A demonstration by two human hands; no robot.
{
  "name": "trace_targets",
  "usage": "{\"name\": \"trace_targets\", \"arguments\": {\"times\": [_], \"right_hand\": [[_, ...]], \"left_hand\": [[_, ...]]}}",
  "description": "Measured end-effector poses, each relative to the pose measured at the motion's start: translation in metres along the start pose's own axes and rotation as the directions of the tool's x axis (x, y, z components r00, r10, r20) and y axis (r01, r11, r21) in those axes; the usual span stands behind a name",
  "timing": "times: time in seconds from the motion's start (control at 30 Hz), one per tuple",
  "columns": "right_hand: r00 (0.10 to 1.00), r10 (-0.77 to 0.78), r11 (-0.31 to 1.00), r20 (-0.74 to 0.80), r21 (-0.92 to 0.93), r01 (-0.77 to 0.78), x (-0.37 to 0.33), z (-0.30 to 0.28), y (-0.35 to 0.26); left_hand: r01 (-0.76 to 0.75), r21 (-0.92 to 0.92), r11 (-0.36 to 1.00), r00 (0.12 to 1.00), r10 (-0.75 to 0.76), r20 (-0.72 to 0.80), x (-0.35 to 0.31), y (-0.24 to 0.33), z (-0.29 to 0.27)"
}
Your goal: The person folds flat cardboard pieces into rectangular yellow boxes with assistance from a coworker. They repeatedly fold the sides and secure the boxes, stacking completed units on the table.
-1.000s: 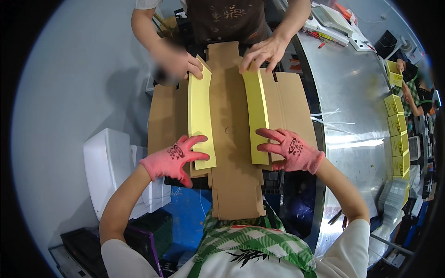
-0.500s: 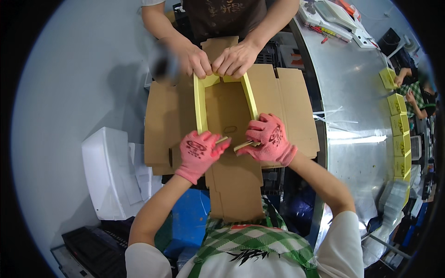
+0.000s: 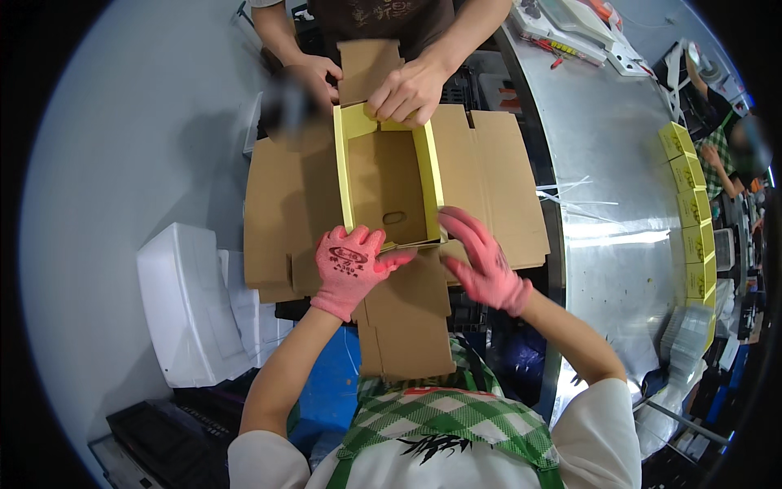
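A yellow cardboard box (image 3: 343, 175) with an open top stands on unfolded brown cardboard (image 3: 505, 187). My left hand (image 3: 350, 265), in a pink glove, grips its near left corner, with the thumb along the near edge. Just off the near right corner, my right hand (image 3: 486, 265) in a matching glove has its fingers apart and holds nothing. Across from me, a co-worker's hand (image 3: 410, 92) presses on the far wall of the box. The co-worker's other hand (image 3: 316, 77) is beside a raised brown flap (image 3: 368, 69).
At the right runs a metal table (image 3: 607, 155) with a row of yellow boxes (image 3: 695, 204) along its far edge and a scale (image 3: 574, 28) at its back. White foam boxes (image 3: 183, 306) stand at the left by the wall. Another person (image 3: 717, 155) works at the far right.
The two parted pieces at the box's near end have come together into a closed near side. My right hand has let go and opened. One co-worker's hand has left the far wall.
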State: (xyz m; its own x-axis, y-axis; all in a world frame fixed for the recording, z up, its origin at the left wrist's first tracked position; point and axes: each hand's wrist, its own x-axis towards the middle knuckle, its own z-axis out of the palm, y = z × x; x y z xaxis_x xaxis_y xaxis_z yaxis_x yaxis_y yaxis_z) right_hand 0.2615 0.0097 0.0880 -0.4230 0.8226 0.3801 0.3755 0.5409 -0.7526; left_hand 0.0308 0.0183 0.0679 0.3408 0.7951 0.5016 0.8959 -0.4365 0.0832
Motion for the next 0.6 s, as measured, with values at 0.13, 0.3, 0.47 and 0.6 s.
{"name": "trace_targets", "arguments": {"times": [0.13,0.3,0.47,0.6], "right_hand": [[0.839,-0.104,0.87,0.534,-0.359,0.337,-0.08,0.005,0.011],[0.667,-0.376,0.631,0.643,-0.349,0.693,-0.076,0.013,0.015],[0.749,-0.441,0.686,0.494,-0.352,0.637,-0.055,-0.002,0.015],[0.932,-0.363,0.821,-0.011,-0.477,0.314,-0.008,0.001,0.0]], "left_hand": [[0.048,-0.029,0.998,0.989,-0.043,0.142,0.004,-0.001,-0.005],[0.114,-0.046,0.992,0.96,-0.098,0.263,0.004,-0.002,-0.004],[0.108,-0.013,0.994,0.956,-0.1,0.275,0.001,-0.01,-0.007],[0.073,-0.11,0.991,0.963,-0.041,0.267,0.003,-0.014,-0.012]]}}
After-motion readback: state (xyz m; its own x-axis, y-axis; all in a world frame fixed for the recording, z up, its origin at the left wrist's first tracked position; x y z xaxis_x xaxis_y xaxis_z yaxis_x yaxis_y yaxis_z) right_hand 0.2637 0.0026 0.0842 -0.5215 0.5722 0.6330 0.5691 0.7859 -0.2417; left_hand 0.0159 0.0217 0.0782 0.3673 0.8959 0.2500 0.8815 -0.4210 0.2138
